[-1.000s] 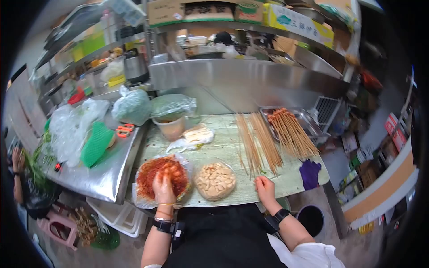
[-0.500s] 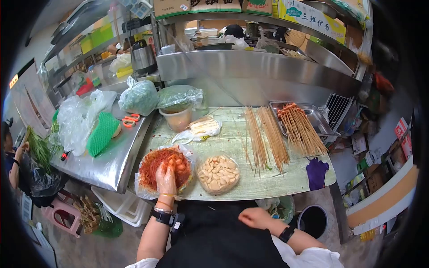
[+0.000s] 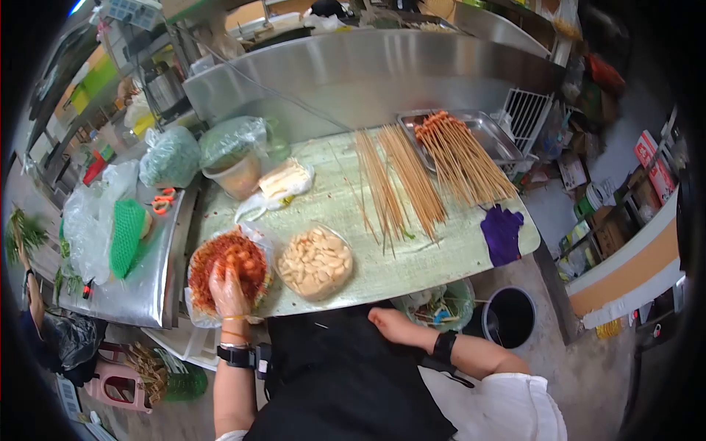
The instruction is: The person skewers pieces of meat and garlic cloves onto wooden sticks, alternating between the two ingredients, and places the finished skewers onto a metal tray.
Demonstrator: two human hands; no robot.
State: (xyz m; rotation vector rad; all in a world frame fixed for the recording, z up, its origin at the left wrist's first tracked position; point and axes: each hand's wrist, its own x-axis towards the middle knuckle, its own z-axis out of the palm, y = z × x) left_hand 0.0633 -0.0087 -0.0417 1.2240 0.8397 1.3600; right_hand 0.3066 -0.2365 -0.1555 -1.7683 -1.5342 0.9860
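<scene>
A bowl (image 3: pixel 273 257) lined with clear plastic stands at the table's front left edge, heaped with shredded red seasoning (image 3: pixel 209 257). My left hand (image 3: pixel 229 294), in a thin clear glove, reaches into it; its fingers are bunched around red-coated food (image 3: pixel 248 263) whose kind I cannot make out, and the fingertips are partly hidden. Beside that bowl is a clear container of pale, peeled clove-like pieces (image 3: pixel 315 263). My right hand (image 3: pixel 397 325) rests low against the black apron (image 3: pixel 331 367), its fingers curled and nothing visible in them.
Bare skewers (image 3: pixel 408 180) lie in bundles mid-table. Loaded skewers (image 3: pixel 463 158) rest on a metal tray (image 3: pixel 507 147). A purple glove (image 3: pixel 502 234) sits at the right corner, with a black bin (image 3: pixel 510 316) below. Orange scissors (image 3: pixel 163 200) lie left. Another person's arm (image 3: pixel 33 290) shows far left.
The view has tilted and shifted, so the table looks slanted and further left. My left hand stays in the red seasoning; my right hand remains curled by the apron.
</scene>
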